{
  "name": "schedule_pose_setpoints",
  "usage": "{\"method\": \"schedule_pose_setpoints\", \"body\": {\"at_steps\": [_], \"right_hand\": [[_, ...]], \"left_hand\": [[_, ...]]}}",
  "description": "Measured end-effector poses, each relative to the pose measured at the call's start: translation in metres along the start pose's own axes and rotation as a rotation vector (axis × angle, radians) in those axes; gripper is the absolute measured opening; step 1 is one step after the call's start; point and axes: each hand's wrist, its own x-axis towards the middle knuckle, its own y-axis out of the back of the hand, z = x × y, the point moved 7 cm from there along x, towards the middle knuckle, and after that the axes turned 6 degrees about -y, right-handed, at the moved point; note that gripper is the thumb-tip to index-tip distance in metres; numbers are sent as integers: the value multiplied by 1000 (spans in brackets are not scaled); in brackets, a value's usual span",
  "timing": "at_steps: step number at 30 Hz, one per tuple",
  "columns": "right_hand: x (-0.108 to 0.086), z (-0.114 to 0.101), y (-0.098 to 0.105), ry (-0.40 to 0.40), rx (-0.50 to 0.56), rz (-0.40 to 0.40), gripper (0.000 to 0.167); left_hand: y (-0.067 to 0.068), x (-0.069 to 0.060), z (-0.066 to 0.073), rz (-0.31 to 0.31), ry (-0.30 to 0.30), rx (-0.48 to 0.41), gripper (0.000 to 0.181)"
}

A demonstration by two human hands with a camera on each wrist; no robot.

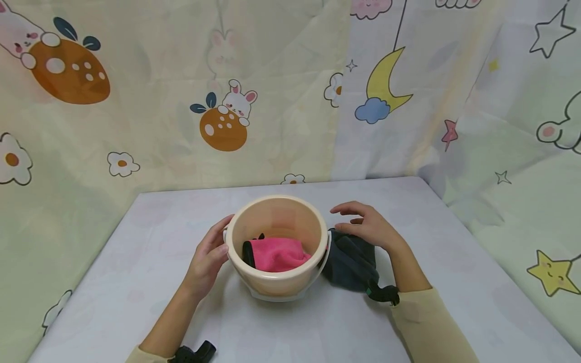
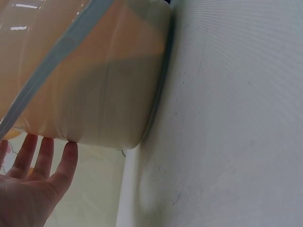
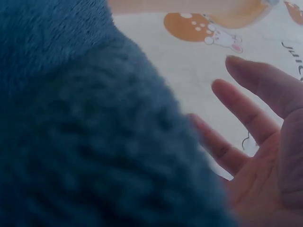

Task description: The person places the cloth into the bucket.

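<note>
A cream bucket (image 1: 277, 282) stands upright on the table, its pale handle (image 2: 52, 59) hanging down the side. Inside it lies a pink cloth item (image 1: 279, 254) with a black edge. My left hand (image 1: 211, 257) touches the bucket's left side with extended fingers (image 2: 66, 165). To the right of the bucket, a dark teal fuzzy cloth (image 1: 349, 259) lies bunched up. My right hand (image 1: 367, 224) hovers at the far edge of that cloth, its fingers (image 3: 244, 106) apart and loosely bent, holding nothing. In the right wrist view the cloth (image 3: 94, 137) fills the left side, blurred.
The white-covered table (image 1: 136, 282) ends at the back against a patterned cloth backdrop (image 1: 281, 126). Another printed curtain (image 1: 508, 201) hangs along the right side. Black wrist cameras (image 1: 195, 353) are strapped to both wrists.
</note>
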Motion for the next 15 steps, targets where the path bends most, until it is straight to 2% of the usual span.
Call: {"method": "schedule_pose_setpoints", "body": {"at_steps": [10, 15], "right_hand": [[1, 17, -15, -46, -32, -195, 48], [1, 23, -22, -58, -47, -255, 51]], "left_hand": [[0, 0, -1, 9, 12, -3, 60], [0, 0, -1, 11, 12, 3, 60]]}}
